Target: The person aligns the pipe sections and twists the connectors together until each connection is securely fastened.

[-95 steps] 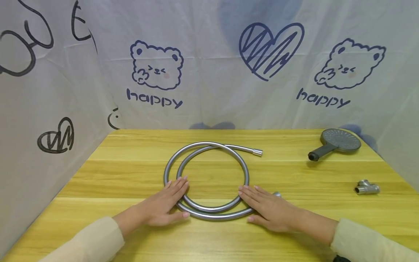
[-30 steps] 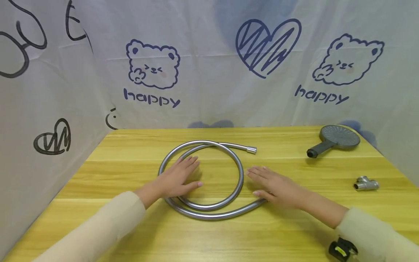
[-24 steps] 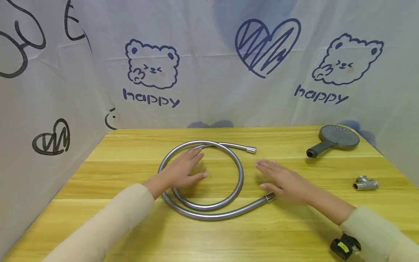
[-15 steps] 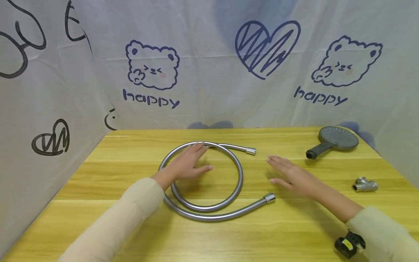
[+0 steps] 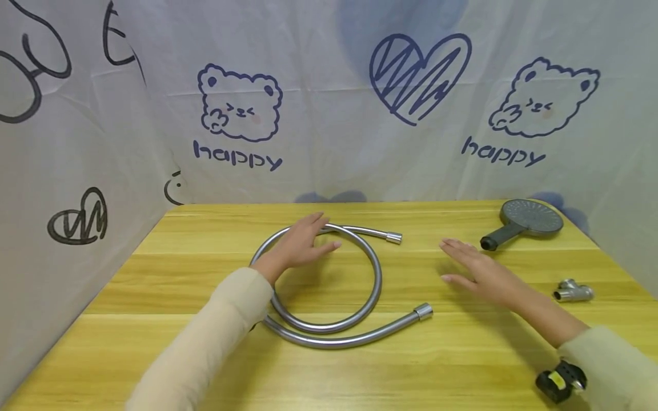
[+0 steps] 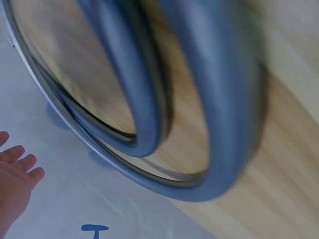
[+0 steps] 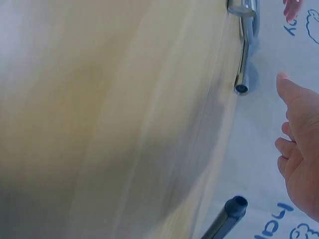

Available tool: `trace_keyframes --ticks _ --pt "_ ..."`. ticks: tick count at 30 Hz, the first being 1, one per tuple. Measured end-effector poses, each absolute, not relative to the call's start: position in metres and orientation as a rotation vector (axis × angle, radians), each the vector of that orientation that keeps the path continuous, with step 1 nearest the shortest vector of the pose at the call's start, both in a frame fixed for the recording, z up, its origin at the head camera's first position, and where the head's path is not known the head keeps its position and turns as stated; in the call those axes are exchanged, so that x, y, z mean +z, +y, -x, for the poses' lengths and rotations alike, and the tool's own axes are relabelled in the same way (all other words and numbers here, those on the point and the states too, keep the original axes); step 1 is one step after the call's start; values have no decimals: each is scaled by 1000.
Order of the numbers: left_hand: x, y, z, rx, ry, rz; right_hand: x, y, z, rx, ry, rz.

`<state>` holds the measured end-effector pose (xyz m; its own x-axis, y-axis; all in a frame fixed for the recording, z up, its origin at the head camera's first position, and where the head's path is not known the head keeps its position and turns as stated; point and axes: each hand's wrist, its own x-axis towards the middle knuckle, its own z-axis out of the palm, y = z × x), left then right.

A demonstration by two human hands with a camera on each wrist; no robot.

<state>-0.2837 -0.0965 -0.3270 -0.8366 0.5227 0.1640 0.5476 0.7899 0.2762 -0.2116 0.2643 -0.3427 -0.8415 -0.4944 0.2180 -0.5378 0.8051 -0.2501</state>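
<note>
A coiled grey shower hose [image 5: 379, 274] with chrome end fittings lies on the wooden table. My left hand [image 5: 300, 242] hovers over the left part of its coil, fingers extended and thumb apart, holding nothing. In the left wrist view, thick loops of the hose [image 6: 227, 99] fill the middle, and the left hand [image 6: 15, 186] appears at the left edge. To the right of the hose, my right hand [image 5: 480, 271] is raised above the table, fingers straight, also holding nothing. The handle of a grey shower head [image 5: 532, 217] points toward its fingertips.
A small metal tee fitting [image 5: 573, 292] lies at the right, beyond my right forearm. A black device with a yellow label [image 5: 560, 381] is at the right sleeve. White cloth [image 5: 329, 114] with drawings hangs behind the wooden table [image 5: 329, 377].
Both hands were resting on the hose and have lifted off it. The left moved forward over the coil, the right moved away to the right, uncovering the near hose end.
</note>
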Motion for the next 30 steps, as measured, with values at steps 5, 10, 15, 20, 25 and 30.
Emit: trace_keyframes --ticks 5,10,15,20,25,30 --pt "-323 -93 289 -529 -2901 844 -345 275 214 453 -2848 -795" --pt "-321 -89 295 -539 -2905 831 -347 284 217 467 -2851 -775" --pt "-321 -84 299 -533 -2897 840 -348 291 220 482 -2848 -763" --pt "-326 -77 305 -526 -2901 851 -350 298 224 456 -2818 -766" --pt "-330 -69 309 -508 -2919 837 -353 306 229 467 -2825 -763" --pt "-329 -63 313 -515 -2954 810 -354 312 233 509 -2841 -749"
